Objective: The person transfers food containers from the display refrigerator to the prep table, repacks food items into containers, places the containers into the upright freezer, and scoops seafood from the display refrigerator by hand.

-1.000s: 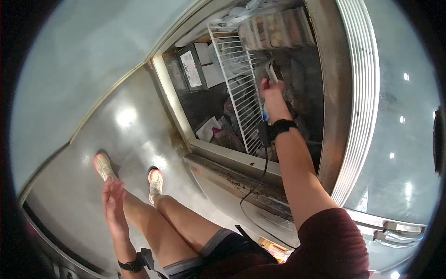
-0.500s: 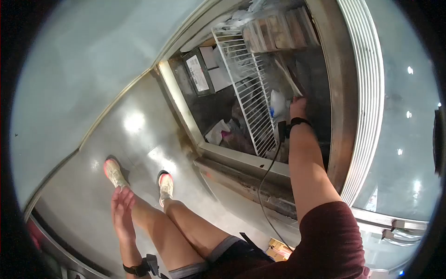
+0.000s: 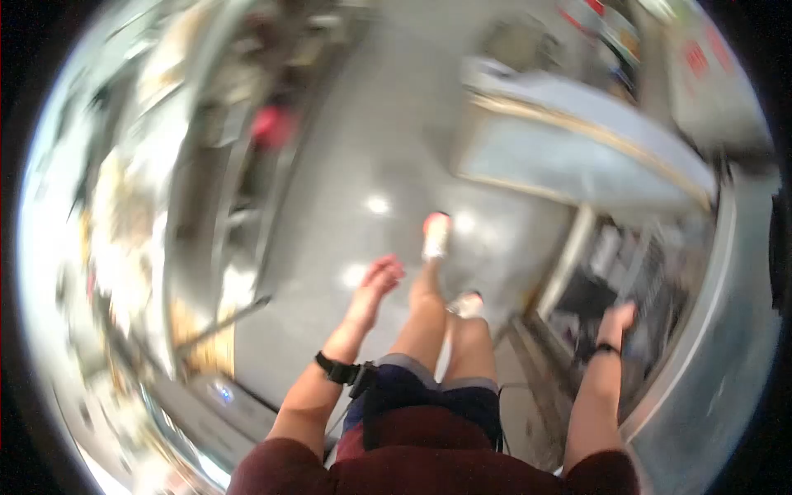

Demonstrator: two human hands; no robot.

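Note:
My right hand (image 3: 620, 316) is at the opening of a cold cabinet (image 3: 566, 256), over the blurred contents inside. Motion smears its fingers, so I cannot tell whether anything is in them. A dark flat box-like thing (image 3: 582, 294) lies inside, to the left of that hand. Blurred pale packages (image 3: 606, 245) sit deeper in the cabinet. My left hand (image 3: 379, 279) hangs over the grey floor, beside my leg, touching nothing. Its fingers are loosely stretched, slightly bent, and hold nothing.
The cabinet's pale door (image 3: 561, 157) stands swung out ahead on the right. On the left runs a blurred metal shelf or counter (image 3: 247, 181) with several items, one bright pink (image 3: 274, 126). The grey floor (image 3: 355, 148) stretches between.
My view has swung left and away from the cabinet, now taking in the aisle and shelving. The right hand, earlier deep inside by a flat pale piece, appears nearer the opening.

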